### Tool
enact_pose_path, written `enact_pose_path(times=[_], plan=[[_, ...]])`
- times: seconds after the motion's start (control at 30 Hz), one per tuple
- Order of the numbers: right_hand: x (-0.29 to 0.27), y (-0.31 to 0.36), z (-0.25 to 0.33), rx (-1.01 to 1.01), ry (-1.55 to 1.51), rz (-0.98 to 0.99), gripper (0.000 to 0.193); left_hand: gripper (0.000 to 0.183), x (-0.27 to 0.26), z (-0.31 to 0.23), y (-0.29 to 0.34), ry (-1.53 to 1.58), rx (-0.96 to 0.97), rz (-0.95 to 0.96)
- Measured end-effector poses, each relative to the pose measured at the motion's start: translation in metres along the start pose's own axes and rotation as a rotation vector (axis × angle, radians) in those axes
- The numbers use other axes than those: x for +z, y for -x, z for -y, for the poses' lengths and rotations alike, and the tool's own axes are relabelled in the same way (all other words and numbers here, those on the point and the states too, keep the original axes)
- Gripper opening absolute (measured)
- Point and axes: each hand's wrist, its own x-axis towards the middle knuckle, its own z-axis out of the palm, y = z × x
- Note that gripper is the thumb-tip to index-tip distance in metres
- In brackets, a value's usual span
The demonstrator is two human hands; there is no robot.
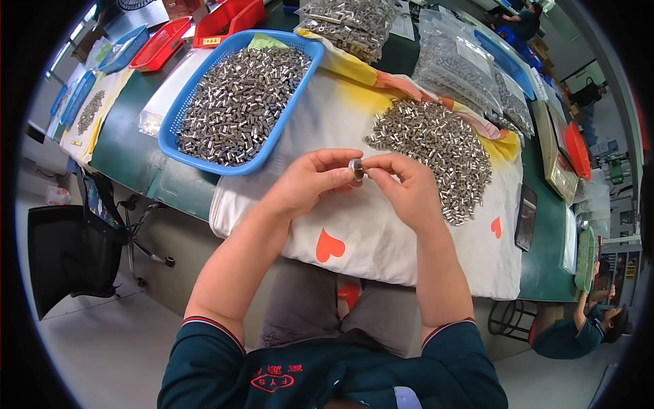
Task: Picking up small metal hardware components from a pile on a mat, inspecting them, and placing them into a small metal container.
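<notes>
My left hand (306, 180) pinches a small round metal piece (355, 165), silvery at its rim and dark at its face, between thumb and fingers. Right beside it, the closed fingertips of my right hand (405, 187) meet its other side; whatever they hold is too small or hidden to make out. Both hands are raised over a white cloth (371, 235) with orange hearts. To the right, a loose heap of short shiny metal cylinders (443, 153) lies on the cloth. Many similar metal cylinders (238, 102) fill a blue plastic basket (255, 162) at the left.
Clear bags of metal parts (456, 61) and another bagged stack (351, 27) stand at the back. Red trays (161, 44) sit far left on the green table (129, 153). A phone (525, 218) lies right. A black chair (75, 238) stands left; a co-worker (579, 334) sits right.
</notes>
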Motion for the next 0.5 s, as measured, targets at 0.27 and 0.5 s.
enact_pose_path(times=[0.27, 0.5], plan=[[0.005, -0.001, -0.004, 0.118, -0.179, -0.003, 0.008, 0.035, -0.001, 0.003, -0.003, 0.049, -0.073, 0.030], [-0.048, 0.002, 0.007, 0.205, 0.449, 0.069, 0.011, 0.033, 0.002, -0.004, 0.002, 0.038, -0.092, 0.043]])
